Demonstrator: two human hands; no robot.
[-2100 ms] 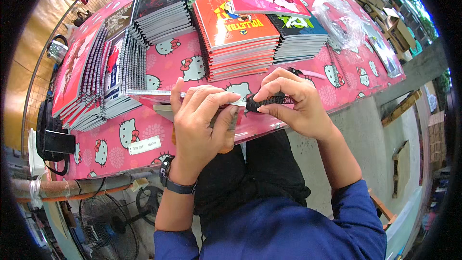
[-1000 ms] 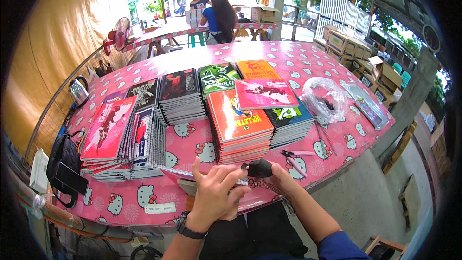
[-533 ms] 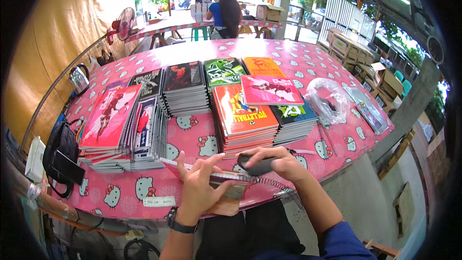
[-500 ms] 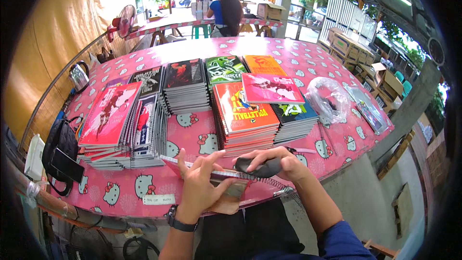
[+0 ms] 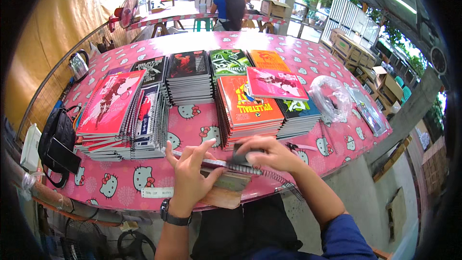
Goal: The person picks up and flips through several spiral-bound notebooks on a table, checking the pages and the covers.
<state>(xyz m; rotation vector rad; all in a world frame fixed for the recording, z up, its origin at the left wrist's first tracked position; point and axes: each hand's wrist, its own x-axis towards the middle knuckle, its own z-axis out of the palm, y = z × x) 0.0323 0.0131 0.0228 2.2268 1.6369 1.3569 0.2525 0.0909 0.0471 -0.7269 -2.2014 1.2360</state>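
Observation:
My left hand (image 5: 192, 171) is closed on a thin notebook (image 5: 215, 162), which stands on edge over a worn wooden block (image 5: 224, 192) at the table's near edge. A dark spiral wire (image 5: 284, 181) runs along the notebook's edge, its loose end trailing to the right. My right hand (image 5: 274, 155) is closed on a soft-looking dark grey pad (image 5: 243, 155), just above the wire. The pad's exact kind is unclear, and the hand is slightly blurred. Most of the notebook's cover is hidden by my left hand.
Stacks of spiral notebooks stand left (image 5: 108, 110) and centre (image 5: 250, 103). Pink-handled pliers (image 5: 303, 147) lie right of my hand, near a clear plastic-wrapped coil (image 5: 329, 98). A black bag (image 5: 57, 135) and a phone (image 5: 66, 158) are at left. Two people sit at a far table.
My right hand has shifted left and turned over the pad. The notebook's edge is tilted differently, so less of its red cover shows. My whole view has moved slightly.

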